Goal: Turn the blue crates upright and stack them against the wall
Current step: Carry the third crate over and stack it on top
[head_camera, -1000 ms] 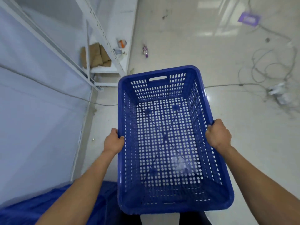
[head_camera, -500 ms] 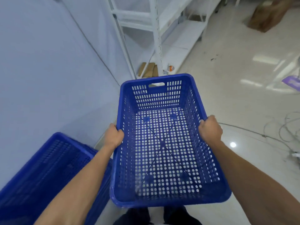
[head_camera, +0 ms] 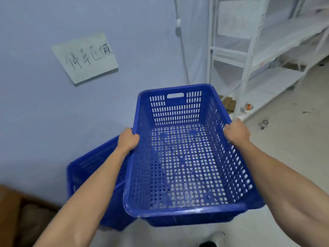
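**Item 1.** Blue perforated plastic crate with a handle slot in its far wall point(head_camera: 176, 111): upright and empty, open side facing up. It is being carried clear of the pale floor point(head_camera: 293, 157), mid-scene, just short of the lilac painted wall point(head_camera: 44, 113).

**Item 2.** Left hand point(head_camera: 128, 139): gripping the left long rim, fingers curling over the edge.

**Item 3.** Right hand point(head_camera: 235, 132): gripping the right long rim, roughly opposite the left.

**Item 4.** Second blue perforated plastic crate point(head_camera: 92, 168): sitting low at the left, close by the wall. The left forearm and the carried crate are partly hiding it, so whether it is lying square cannot be told.

**Item 5.** White metal shelving unit point(head_camera: 249, 59): standing far right, its near upright just beyond the carried crate's far right corner.

**Item 6.** Handwritten paper sign point(head_camera: 85, 57): hanging on the wall, far left.

**Risks, as judged:**
- The carried crate is overlapping the second one only at its left side. Lowering from here is likely leaving it perched on one rim, tipping or jamming instead of nesting.
- The carried crate is blocking the view of the target rim, making alignment guesswork.
- Fingers wrapping under the rims are liable to be pinched between the two crates as they are seating.
- Swinging left is risking the far corners striking the wall or the shelving.
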A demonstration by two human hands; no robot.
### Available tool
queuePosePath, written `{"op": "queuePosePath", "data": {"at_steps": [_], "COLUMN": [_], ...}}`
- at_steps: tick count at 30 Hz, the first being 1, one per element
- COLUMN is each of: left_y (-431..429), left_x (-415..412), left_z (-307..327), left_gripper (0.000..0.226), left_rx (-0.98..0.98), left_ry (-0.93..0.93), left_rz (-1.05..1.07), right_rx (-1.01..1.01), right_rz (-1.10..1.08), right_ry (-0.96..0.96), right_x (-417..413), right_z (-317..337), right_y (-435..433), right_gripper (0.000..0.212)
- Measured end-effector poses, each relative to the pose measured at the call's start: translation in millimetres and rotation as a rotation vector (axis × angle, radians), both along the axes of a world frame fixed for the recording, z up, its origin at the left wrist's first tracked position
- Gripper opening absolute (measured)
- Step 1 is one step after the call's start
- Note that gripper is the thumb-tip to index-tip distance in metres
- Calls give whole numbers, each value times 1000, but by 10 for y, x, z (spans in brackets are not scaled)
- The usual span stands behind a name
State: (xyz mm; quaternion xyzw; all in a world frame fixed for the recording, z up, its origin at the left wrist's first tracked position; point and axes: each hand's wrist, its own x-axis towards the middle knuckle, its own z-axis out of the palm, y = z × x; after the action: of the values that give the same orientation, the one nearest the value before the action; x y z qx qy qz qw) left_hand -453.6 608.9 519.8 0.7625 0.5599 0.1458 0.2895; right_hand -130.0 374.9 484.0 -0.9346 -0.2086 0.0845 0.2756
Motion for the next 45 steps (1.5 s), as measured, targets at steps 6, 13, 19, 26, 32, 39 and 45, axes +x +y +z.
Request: {"op": "queuePosePath", "data": {"at_steps": [6, 13, 19, 26, 32, 39, 45], "left_y": [-216, -347, -484, -456, -429, -441, -390], "left_x": [-1229, -2528, -3266, -3785, -3865, -3633, -3326], "left_z": [407, 451, 367, 124, -49, -248, -318], "left_gripper": [10, 19, 23, 29, 36, 27, 24], "left_rx": [99, 116, 62, -9, -107, -240, -237], "left_ry": [-41, 1, 33, 80, 101, 54, -45], "left_rz": [123, 320, 487, 715, 890, 1045, 1111], "right_rx": [27, 18, 40, -21, -87, -184, -278], "right_rz": [136, 361, 584, 797, 972, 1133, 1200], "right_ry": [-100, -181, -214, -197, -231, -324, -386], "right_x": [-925, -1862, -2527, -3079, -3283, -3389, -3397], "right_z": [394, 635, 659, 428, 285, 134, 15], "right_y": [384, 1002, 1658, 2474, 3177, 3843, 4271], "right_gripper": [29, 29, 25, 25, 27, 28, 34]}}
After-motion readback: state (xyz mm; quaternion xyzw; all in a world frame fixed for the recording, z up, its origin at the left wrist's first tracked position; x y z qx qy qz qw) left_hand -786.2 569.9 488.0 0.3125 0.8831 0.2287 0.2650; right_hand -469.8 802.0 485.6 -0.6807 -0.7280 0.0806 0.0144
